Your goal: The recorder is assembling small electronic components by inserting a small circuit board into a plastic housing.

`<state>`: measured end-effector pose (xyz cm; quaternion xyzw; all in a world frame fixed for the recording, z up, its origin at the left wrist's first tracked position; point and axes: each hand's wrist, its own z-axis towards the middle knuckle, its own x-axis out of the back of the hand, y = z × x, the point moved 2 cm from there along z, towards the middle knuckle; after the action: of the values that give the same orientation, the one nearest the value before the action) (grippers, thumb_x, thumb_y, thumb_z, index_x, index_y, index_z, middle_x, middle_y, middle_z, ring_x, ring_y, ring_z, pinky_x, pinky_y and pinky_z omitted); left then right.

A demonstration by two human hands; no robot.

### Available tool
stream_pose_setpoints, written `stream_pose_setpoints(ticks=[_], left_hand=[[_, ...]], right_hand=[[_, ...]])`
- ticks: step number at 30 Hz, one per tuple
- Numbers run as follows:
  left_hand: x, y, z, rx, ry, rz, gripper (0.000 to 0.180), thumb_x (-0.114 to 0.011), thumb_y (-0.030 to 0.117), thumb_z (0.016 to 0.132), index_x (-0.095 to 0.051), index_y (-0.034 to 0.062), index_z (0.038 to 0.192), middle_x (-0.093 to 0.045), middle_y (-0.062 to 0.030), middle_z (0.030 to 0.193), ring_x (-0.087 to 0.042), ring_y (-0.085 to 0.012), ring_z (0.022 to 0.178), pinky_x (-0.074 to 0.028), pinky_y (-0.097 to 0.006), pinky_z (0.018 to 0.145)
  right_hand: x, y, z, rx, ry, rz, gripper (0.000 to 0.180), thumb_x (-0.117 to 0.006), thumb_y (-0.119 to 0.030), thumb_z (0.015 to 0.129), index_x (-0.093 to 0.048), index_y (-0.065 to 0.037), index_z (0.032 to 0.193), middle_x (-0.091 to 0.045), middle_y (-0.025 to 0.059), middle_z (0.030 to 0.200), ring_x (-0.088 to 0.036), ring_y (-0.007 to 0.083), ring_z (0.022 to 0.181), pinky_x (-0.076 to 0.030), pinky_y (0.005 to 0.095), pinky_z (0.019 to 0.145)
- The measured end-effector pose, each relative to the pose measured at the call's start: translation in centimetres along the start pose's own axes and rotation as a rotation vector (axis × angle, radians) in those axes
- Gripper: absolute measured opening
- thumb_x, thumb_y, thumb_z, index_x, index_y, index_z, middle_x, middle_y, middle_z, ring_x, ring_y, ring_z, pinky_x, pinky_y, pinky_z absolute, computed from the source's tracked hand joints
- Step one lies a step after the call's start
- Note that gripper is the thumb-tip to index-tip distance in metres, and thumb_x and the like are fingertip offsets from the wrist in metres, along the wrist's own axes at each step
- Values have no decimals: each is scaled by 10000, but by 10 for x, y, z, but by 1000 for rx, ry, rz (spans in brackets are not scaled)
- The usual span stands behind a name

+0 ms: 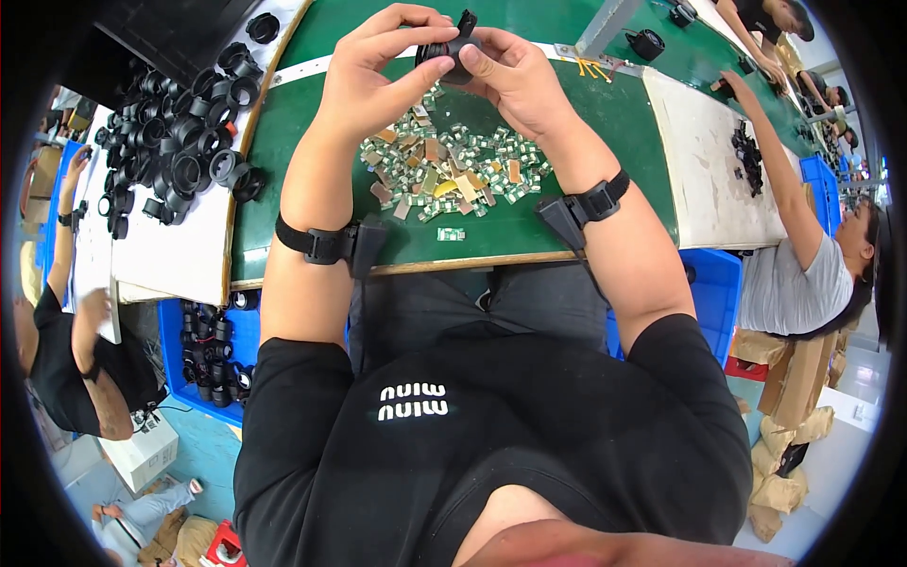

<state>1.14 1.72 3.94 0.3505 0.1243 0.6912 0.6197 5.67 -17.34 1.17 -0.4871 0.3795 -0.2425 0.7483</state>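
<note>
Both hands are raised over the far part of the green work table [283,227], holding a black plastic housing [458,57] between them. The housing looks rounded, with a small tab sticking up at its top. My left hand [383,71] grips it from the left with thumb and fingers. From the right, my right hand [518,85] closes on it, the thumb pressed against its front. Fingers hide part of the housing. Below the hands lies a loose pile of small circuit boards [501,156], green, white and tan. One single circuit board [451,234] lies apart, nearer the table's front edge.
Many black plastic rings [184,170] are heaped on a white board at left. A blue bin [168,345] with black parts stands below it; another blue bin [718,293] is at right. A metal post [605,28] rises near yellow strips [593,68]. Co-workers sit on both sides.
</note>
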Motion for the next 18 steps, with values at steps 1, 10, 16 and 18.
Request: stream_pose_setpoints(ticks=[1,10,16,18], left_hand=[[2,0,1,-1,2,0,351,-637,-77,903,-700,-68,1248,-644,-169,1302,-620,-284,1270,-487,-404,1100],[-5,16,7,-106,1,320,353,-768,-29,815,-766,21,1165,-685,-151,1252,-669,-249,1142,-529,-347,986],[-4,-6,-1,-87,264,83,227,-780,-57,865,-748,-15,1085,-695,-130,1164,-678,-208,1077,-552,-320,929],[-7,-16,1,-148,402,-179,129,-728,-22,955,-722,-53,1079,-714,-155,1118,-694,-209,1065,-573,-325,941]], right_hand=[[1,2,1,0,-1,-2,418,-758,-232,979,-611,51,1249,-675,108,1187,-690,209,1105,-602,392,1014],[5,5,1,-73,1,59,483,-714,-329,1004,-618,57,1279,-682,125,1222,-691,218,1123,-603,380,1005],[-5,-6,0,69,-16,-15,419,-695,-193,1024,-602,67,1339,-658,138,1291,-680,221,1147,-592,367,1031],[-5,-2,1,65,-33,-48,413,-701,-163,1016,-597,66,1344,-650,143,1304,-677,221,1152,-590,356,1028]])
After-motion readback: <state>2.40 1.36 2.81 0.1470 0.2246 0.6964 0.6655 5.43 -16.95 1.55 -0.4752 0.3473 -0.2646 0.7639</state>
